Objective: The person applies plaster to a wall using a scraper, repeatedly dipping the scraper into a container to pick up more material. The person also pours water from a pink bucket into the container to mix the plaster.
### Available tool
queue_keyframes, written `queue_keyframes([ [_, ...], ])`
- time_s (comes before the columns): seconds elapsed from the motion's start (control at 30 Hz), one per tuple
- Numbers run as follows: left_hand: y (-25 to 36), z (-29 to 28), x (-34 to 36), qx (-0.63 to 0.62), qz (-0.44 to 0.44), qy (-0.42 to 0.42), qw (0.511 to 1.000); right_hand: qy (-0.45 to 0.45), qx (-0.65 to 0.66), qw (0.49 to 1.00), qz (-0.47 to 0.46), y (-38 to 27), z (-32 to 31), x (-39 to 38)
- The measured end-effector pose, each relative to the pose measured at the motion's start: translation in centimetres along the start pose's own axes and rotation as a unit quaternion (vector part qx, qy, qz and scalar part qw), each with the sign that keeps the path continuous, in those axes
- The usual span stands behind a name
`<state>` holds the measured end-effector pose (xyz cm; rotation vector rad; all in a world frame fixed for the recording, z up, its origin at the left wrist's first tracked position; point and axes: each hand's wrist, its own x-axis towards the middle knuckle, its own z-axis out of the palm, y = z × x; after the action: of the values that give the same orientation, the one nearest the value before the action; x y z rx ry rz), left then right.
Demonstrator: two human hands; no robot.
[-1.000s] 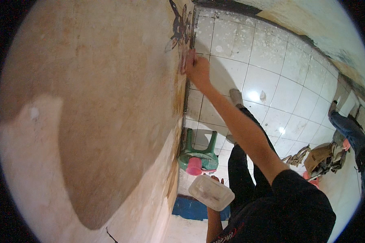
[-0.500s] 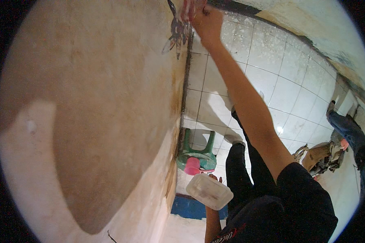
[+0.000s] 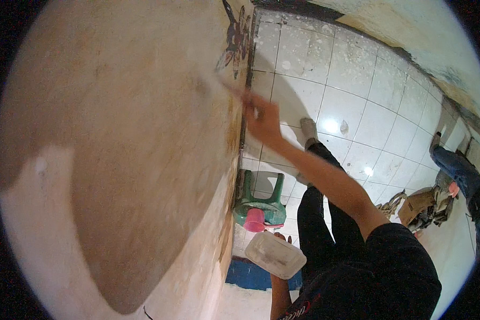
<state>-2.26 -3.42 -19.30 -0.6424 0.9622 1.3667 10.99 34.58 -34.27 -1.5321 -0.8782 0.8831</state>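
stained wall (image 3: 144, 133) fills the left side, a green stool (image 3: 274, 210) near its foot; the pale tub (image 3: 276, 255), grasped in the left hand (image 3: 284, 238), could drop if tilted, the right hand (image 3: 262, 118), its grip too blurred to tell, could scrape knuckles by swinging close, and a falling tub could topple the pink cup (image 3: 254, 220).

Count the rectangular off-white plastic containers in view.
1: a rectangular off-white plastic container, held in the bare left hand, pictured just below the green plastic stool; others may be hidden.
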Motion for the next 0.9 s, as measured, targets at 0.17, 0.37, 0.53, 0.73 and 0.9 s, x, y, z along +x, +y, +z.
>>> queue_keyframes([
  [0.17,-0.7,0.3,1.0,-0.037,-0.003,0.025,0.999,0.085,-0.009,0.994,-0.062,-3.0,0.5,12.1],
  [0.37,-1.1,-5.2,0.9,0.394,0.077,0.027,0.915,-0.104,-0.006,0.99,-0.092,-5.6,0.0,-2.7],
  [0.53,-1.1,-3.1,1.6,0.158,0.037,0.017,0.987,-0.045,0.022,0.997,0.05,0.4,-1.1,4.0],
  [0.73,-0.9,-0.8,2.3,0.033,-0.002,-0.012,0.999,0.145,-0.058,0.987,-0.044,7.4,-1.1,22.7],
  [0.9,-0.9,-1.2,2.8,-0.012,0.004,0.019,1.0,0.02,-0.16,0.985,-0.067,6.1,4.3,11.7],
])
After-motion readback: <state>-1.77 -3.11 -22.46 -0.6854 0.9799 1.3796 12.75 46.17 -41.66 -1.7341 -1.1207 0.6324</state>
